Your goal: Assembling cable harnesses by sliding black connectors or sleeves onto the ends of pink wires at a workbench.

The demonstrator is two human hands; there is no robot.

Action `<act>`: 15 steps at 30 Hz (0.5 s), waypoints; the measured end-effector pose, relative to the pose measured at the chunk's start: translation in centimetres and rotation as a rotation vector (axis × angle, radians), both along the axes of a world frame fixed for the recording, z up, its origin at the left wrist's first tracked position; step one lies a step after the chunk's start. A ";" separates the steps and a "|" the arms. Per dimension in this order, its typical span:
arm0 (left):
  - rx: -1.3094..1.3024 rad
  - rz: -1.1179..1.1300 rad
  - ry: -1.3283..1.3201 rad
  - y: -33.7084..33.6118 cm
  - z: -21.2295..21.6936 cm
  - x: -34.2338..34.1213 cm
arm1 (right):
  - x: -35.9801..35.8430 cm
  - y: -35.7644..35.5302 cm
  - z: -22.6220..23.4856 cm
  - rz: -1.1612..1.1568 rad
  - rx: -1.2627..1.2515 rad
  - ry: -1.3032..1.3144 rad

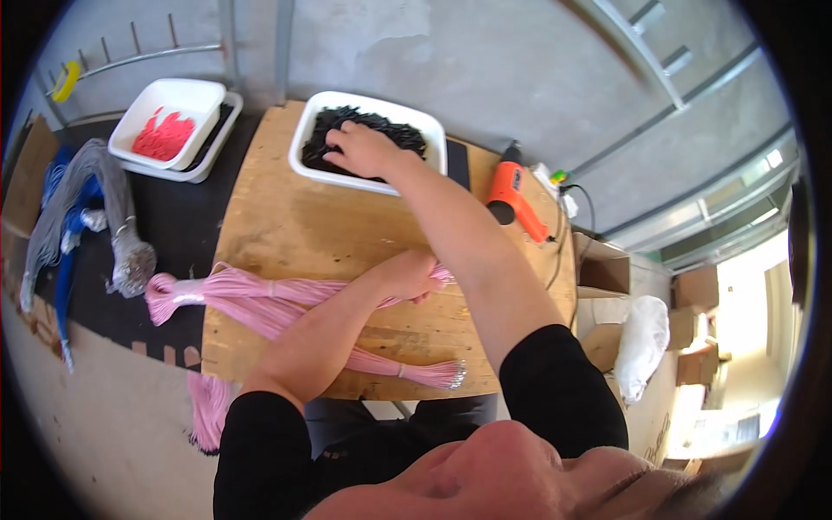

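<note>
My left hand (409, 277) is closed round one end of a bundle of pink wires (251, 290) on the wooden table. The bundle is tied near its looped left end, and a second branch (416, 371) runs toward the near edge, ending in bare silvery tips. Above and beyond, my right hand (364, 149) reaches into a white tray (303, 165) of short black tube-like pieces (394, 132). Its visible fingers are apart, with the tips among the pieces; no held piece shows.
An orange heat gun (513, 195) lies at the table's right, its cable trailing. At left, a white tub (186, 91) of red pieces sits on another tray, near grey wire bundles (130, 247) and blue ones (62, 251). More pink wires (208, 403) hang below the left edge.
</note>
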State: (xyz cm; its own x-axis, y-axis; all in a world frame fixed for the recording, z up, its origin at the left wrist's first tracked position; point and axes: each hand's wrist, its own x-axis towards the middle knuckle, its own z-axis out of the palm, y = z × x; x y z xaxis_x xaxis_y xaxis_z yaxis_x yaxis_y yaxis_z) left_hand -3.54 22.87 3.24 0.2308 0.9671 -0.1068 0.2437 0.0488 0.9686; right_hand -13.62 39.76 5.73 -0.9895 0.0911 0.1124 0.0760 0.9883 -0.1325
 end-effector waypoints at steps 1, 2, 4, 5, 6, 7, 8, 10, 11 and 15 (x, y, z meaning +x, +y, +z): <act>0.026 -0.032 -0.007 0.2 0.0 0.0 | 0.5 0.7 -0.2 -0.014 0.003 -0.004; 0.003 -0.022 -0.009 0.4 0.0 0.2 | 0.8 1.3 -0.3 -0.017 0.003 -0.010; -0.008 -0.051 -0.006 0.6 -0.6 0.1 | 1.1 1.7 -0.4 -0.042 -0.007 0.073; -0.021 -0.039 -0.021 1.1 -1.4 0.2 | 1.1 2.5 -0.6 -0.066 -0.020 0.098; -0.040 -0.030 -0.035 1.4 -2.0 0.3 | 0.8 3.0 -1.1 -0.076 -0.055 0.158; -0.084 -0.007 -0.030 1.4 -2.1 0.3 | 0.6 2.9 -1.4 -0.119 -0.097 0.171; -0.106 0.001 -0.038 1.1 -1.9 0.1 | 0.3 2.9 -1.8 -0.150 -0.123 0.233; -0.165 0.005 -0.040 1.5 -0.7 0.8 | 1.2 3.4 -1.1 -0.330 -0.239 0.352; -0.164 -0.027 -0.029 1.5 -1.2 0.5 | 0.7 2.6 -0.7 -0.415 -0.288 0.380; -0.172 0.006 -0.024 1.5 0.1 1.1 | 1.7 1.9 0.4 -0.595 -0.379 0.269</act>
State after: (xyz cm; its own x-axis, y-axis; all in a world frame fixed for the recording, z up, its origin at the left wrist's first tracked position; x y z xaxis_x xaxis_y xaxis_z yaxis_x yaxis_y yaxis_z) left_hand -2.43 24.38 3.35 0.2298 0.9364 -0.2652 0.2196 0.2156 0.9515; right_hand -11.94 41.67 6.12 -0.7042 0.6820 0.1975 0.4999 0.6737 -0.5443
